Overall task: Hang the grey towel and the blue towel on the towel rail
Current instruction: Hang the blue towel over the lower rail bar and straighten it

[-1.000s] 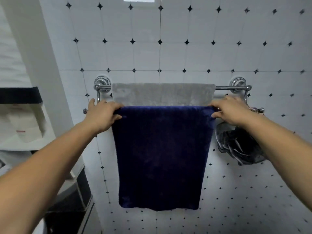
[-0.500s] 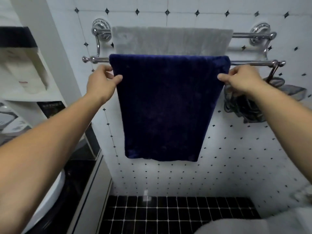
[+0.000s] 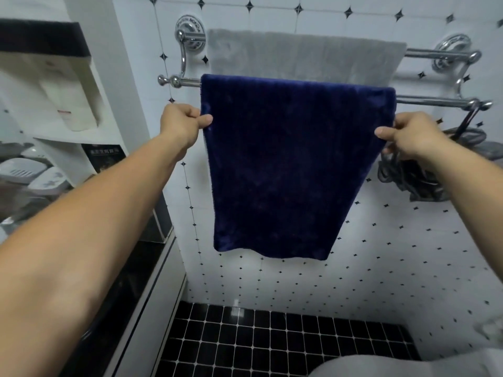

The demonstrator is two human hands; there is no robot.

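A dark blue towel [image 3: 294,164] hangs folded over the front bar of a chrome double towel rail [image 3: 432,101] on the white tiled wall. Behind it, a grey towel [image 3: 302,57] is draped over the rear bar. My left hand [image 3: 182,122] pinches the blue towel's left edge a little below the bar. On the opposite edge, at about the same height, my right hand [image 3: 408,136] pinches it too. Both arms reach forward from the bottom corners.
A dark grey bundle [image 3: 419,175] hangs from the rail's right end, just behind my right hand. To the left stand a white shelf unit [image 3: 81,85] with soap dishes [image 3: 35,172] and a black-topped counter [image 3: 130,281]. Black floor tiles [image 3: 272,341] lie below.
The view has tilted downward, bringing the floor into sight. Both hands slid from the top of the front bar down the blue towel's side edges and now pinch them.
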